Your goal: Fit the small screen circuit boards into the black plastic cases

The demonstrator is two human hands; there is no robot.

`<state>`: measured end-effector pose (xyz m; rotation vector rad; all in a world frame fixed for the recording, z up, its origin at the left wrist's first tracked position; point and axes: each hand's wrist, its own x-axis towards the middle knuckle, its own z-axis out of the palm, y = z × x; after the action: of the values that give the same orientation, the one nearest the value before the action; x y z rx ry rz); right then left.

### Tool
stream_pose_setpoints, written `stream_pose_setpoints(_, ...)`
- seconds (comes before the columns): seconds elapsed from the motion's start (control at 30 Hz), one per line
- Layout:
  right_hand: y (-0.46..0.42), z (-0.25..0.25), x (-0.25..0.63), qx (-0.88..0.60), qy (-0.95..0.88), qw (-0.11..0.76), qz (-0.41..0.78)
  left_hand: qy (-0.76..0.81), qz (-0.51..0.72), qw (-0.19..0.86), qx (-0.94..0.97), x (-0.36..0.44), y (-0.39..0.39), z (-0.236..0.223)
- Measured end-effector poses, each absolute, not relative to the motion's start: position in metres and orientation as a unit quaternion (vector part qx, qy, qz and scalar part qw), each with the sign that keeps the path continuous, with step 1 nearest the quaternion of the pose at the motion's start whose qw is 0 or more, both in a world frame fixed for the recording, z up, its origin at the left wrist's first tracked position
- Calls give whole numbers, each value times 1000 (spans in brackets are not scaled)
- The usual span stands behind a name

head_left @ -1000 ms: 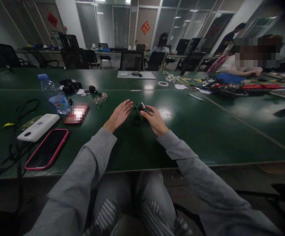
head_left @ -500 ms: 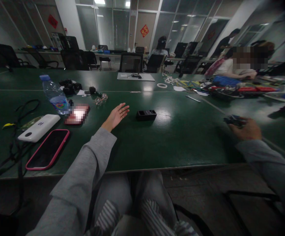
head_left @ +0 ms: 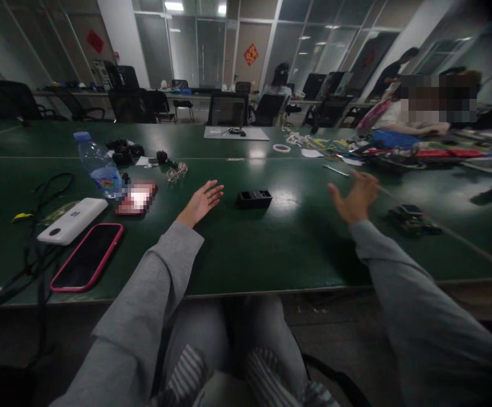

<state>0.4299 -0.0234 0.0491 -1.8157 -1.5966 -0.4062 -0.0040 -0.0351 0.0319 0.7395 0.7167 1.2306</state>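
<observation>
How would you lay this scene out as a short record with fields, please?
Left hand: open, holding nothing, nearest the black box
Right hand: open, empty, blurred
Black box: on the green table, between the hands
Dark object: on the table, right of the right hand; details unclear
Left side: bottle, power bank, pink-cased phone, glasses

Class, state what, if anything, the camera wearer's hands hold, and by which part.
Nothing is held: the left hand and right hand are both open, and the black box sits between them, touching neither.
</observation>
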Motion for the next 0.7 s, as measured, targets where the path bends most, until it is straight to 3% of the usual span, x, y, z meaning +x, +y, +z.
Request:
stream_pose_setpoints(0.2,14,31,277,-465,-828,304,72,325,546,694,339,-5,-39,32)
stream_pose_setpoints(0.43,-31,22,301,-356,-900,203,152,326,553,702,307,-6,-33,31)
stream_pose_setpoints(0.57,-51,32,390,-445,-873,162,121,329,567,699,286,-10,-29,28)
stream_pose_setpoints(0.7,-50,49,515,-692,-683,224,-69,332,574,695,280,-11,-29,26)
